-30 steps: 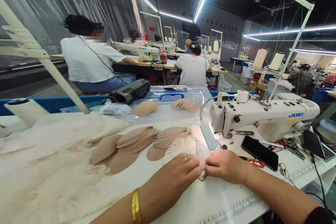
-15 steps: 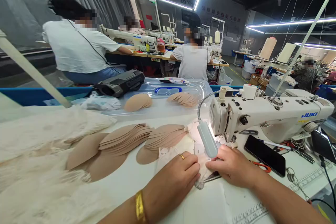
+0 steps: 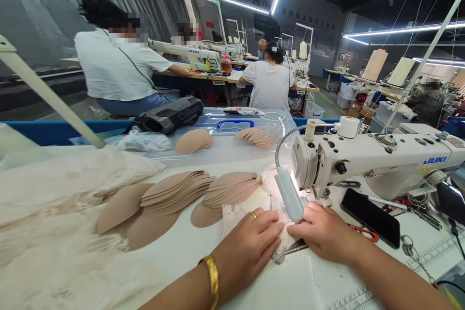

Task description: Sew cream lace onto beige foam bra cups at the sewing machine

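My left hand (image 3: 254, 237), with a gold bangle and a ring, lies on a piece of white, lacy fabric (image 3: 232, 215). Its fingers stretch out close together and press on the cloth. At the sewing machine (image 3: 363, 155), my right hand (image 3: 323, 230) has thumb and fingers closed on the right side of this fabric; the fingertips are partly hidden. A grey lamp head (image 3: 289, 193) on a bent metal neck hangs over the work and hides the needle area. To the left, beige oval pads (image 3: 170, 193) lie fanned in overlapping stacks.
A black phone (image 3: 370, 218), orange-handled scissors (image 3: 366, 233) and a key chain (image 3: 410, 252) lie right of my hand. Behind stand a clear lidded box (image 3: 221, 150) with more pads and a black device (image 3: 167, 115). Cream lace (image 3: 72, 193) heaps up left. Co-workers sit ahead.
The view has shifted slightly, so the scene sits a little further right. My left fingers have slid slightly toward my right hand. The right hand stays at the fabric.
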Motion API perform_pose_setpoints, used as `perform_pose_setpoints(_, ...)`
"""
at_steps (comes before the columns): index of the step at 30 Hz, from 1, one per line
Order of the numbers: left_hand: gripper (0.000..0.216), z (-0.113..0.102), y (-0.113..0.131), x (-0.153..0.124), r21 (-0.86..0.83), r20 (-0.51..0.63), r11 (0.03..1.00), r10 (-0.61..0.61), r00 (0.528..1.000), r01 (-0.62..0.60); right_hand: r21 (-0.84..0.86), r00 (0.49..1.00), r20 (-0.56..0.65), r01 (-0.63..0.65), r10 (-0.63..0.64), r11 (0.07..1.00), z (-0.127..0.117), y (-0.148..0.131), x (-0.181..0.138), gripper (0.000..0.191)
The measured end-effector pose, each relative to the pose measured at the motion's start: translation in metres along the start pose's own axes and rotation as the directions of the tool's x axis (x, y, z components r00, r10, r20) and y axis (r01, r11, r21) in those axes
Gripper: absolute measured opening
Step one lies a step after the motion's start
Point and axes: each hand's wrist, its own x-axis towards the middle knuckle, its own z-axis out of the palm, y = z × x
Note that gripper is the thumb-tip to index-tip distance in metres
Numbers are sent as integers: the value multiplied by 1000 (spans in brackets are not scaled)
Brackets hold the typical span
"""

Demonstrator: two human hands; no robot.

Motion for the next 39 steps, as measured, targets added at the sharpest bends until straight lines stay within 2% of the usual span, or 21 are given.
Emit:
perform_pose_setpoints(5,29,2,-4,0,-68,-9,998,-8,1000,8,-3,1000,-21,8,-9,1000,0,0,0,26)
perform_pose_setpoints(15,27,5,-19,20,-145,27,984,110,994,-105,-52,988,106,-107,112,993,-5,2,-1,21)
perform_pose_setpoints(19,27,5,-25,29,-134,46,984,124,991,-116,-97,988,81,-122,130,988,-1,5,-2,19)
perform_pose_setpoints(25,26,-8,-23,43,-121,64,982,157,986,-148,-139,981,70,-172,183,975,5,10,-4,19)
perform_pose_setpoints(39,28,-13,-17,53,-75,54,988,142,988,-138,-96,979,44,-196,201,976,8,12,-5,18)
